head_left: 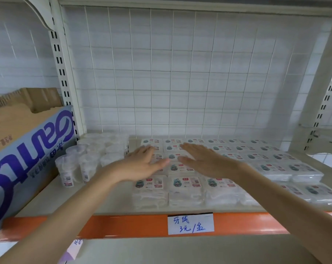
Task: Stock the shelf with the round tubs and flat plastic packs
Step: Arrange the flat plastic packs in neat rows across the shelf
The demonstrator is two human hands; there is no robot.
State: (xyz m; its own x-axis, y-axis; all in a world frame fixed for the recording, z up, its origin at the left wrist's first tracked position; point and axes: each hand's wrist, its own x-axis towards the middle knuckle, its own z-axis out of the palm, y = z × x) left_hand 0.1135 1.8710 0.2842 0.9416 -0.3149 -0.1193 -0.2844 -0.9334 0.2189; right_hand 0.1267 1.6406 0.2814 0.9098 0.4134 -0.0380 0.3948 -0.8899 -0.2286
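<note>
Several clear round tubs [91,155] stand in a cluster at the left of the white shelf [108,202]. Flat plastic packs [186,187] with small printed labels lie in rows across the middle and right. My left hand [142,161] is stretched flat, palm down, over the leftmost column of packs, beside the tubs. My right hand [205,159] is also flat with straight fingers, over the second and third columns. Neither hand holds anything; whether the palms touch the packs is unclear.
A blue and white cardboard box [28,159] leans at the left end of the shelf. A wire grid panel [170,82] backs the shelf. The orange front rail [123,225] carries a handwritten price label [190,224]. Shelf uprights [325,100] stand at the right.
</note>
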